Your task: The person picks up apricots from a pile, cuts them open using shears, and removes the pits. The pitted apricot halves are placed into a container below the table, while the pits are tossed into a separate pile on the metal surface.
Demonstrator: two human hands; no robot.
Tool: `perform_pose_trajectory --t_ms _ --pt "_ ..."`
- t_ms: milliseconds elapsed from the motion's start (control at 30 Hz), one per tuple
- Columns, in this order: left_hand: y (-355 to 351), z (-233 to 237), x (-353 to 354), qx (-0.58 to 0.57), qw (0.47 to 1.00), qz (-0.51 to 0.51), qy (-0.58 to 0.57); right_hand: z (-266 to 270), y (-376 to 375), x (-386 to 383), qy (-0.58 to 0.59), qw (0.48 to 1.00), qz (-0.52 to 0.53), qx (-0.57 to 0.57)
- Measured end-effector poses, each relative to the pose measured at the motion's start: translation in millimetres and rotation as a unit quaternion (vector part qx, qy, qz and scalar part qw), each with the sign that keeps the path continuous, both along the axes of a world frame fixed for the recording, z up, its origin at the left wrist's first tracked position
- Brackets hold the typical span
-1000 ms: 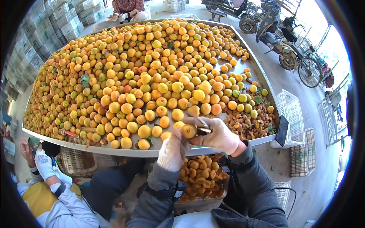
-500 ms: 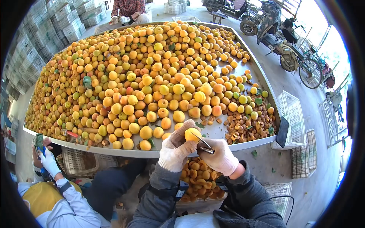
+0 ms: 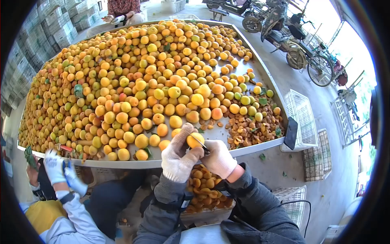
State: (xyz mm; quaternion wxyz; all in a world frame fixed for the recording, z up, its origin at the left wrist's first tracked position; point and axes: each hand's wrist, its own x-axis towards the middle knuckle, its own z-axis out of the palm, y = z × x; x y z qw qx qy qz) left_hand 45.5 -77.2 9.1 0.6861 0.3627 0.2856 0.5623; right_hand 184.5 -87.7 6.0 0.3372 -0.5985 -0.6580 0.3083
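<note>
My left hand, in a whitish work glove with a brown-stained thumb and fingers, is closed on a yellow apricot at the table's near edge. My right hand, gloved too, grips a small knife whose thin blade lies across the apricot. Most of the knife's handle is hidden in the fist. Below both hands, a crate holds many apricot halves. Whole apricots are heaped over the table in front of me.
The metal table has a raised rim. Pits and scraps lie at its right corner, beside a dark flat object. White crates stand to the right. A co-worker sits at left, another person at the far side.
The view has shifted, so the table sits further left. The knife blade has moved round onto the apricot's upper side. The left co-worker's gloved hand has moved to the table edge.
</note>
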Motion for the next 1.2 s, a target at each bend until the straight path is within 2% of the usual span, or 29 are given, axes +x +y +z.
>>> perform_pose_trajectory --t_ms 33,67,100,167,233,267,333,433,500,533,567,633,667,700,767,800,833,867,900,1000,1033,1100,1167,1200 --pt "3 -6 -1 0.002 1.0 0.006 0.004 6 -1 -3 0.004 1.0 0.006 0.002" --pt "6 -18 0 0.092 0.993 0.035 0.065 14 -2 -5 0.007 1.0 0.002 0.029" --pt "4 -19 1 0.065 0.995 0.026 0.064 17 -3 -6 0.009 0.999 -0.005 0.053" --pt "1 -20 0 0.035 0.997 0.018 0.063 7 -5 -8 -0.032 0.999 -0.017 0.032" --pt "4 -19 -4 0.044 0.995 0.003 0.092 -6 -5 -3 0.029 0.995 0.02 -0.098" --pt "6 -17 -5 0.044 0.995 0.004 0.093 -8 -3 -1 0.03 0.995 0.021 -0.098" --pt "6 -13 -8 0.04 0.994 -0.018 0.104 -9 0 4 0.171 0.961 0.105 -0.192" --pt "5 -3 -8 0.031 0.996 -0.054 0.066 2 -5 7 0.231 0.944 0.116 -0.206" --pt "4 -8 -7 0.04 0.993 -0.098 0.05 -2 -10 12 0.225 0.948 0.133 -0.181" --pt "6 -13 -7 0.101 0.985 -0.074 0.117 -8 -12 16 0.15 0.966 0.124 -0.168" --pt "4 -14 -5 0.064 0.992 -0.089 0.057 -5 -16 13 0.118 0.983 0.083 -0.118" --pt "5 -21 -2 0.041 0.997 -0.058 -0.004 15 -20 15 0.023 0.994 0.036 -0.105" --pt "7 -23 -1 0.028 0.998 -0.042 -0.042 17 -26 25 0.06 0.991 0.034 -0.118" --pt "10 -22 -2 0.01 0.995 -0.026 -0.094 16 -32 36 0.124 0.99 0.03 -0.068" --pt "9 -12 -7 -0.003 0.998 0.005 -0.059 51 -40 40 0.237 0.944 -0.132 -0.188" --pt "6 -10 -4 0.056 0.995 -0.009 0.076 52 -36 42 0.26 0.938 -0.147 -0.175" --pt "5 -9 0 0.113 0.971 -0.024 0.211 54 -33 43 0.284 0.931 -0.163 -0.161" --pt "4 -22 8 0.173 0.959 -0.017 0.223 57 -28 40 0.262 0.937 -0.167 -0.162" --pt "1 -8 6 0.198 0.931 -0.044 0.304 56 -24 37 0.262 0.938 -0.162 -0.16" --pt "1 -5 9 0.167 0.944 -0.048 0.279 48 -14 29 0.129 0.989 -0.04 -0.056" --pt "1 -10 8 0.187 0.943 -0.037 0.272 49 -12 28 0.128 0.99 -0.035 -0.056" --pt "1 -13 7 0.206 0.942 -0.024 0.266 53 -10 28 0.214 0.957 -0.068 -0.186" --pt "0 -10 6 0.228 0.943 -0.042 0.238 52 -10 29 0.239 0.953 -0.049 -0.18" --pt "1 -6 4 0.292 0.914 -0.008 0.281 50 -11 27 0.27 0.948 -0.057 -0.16"
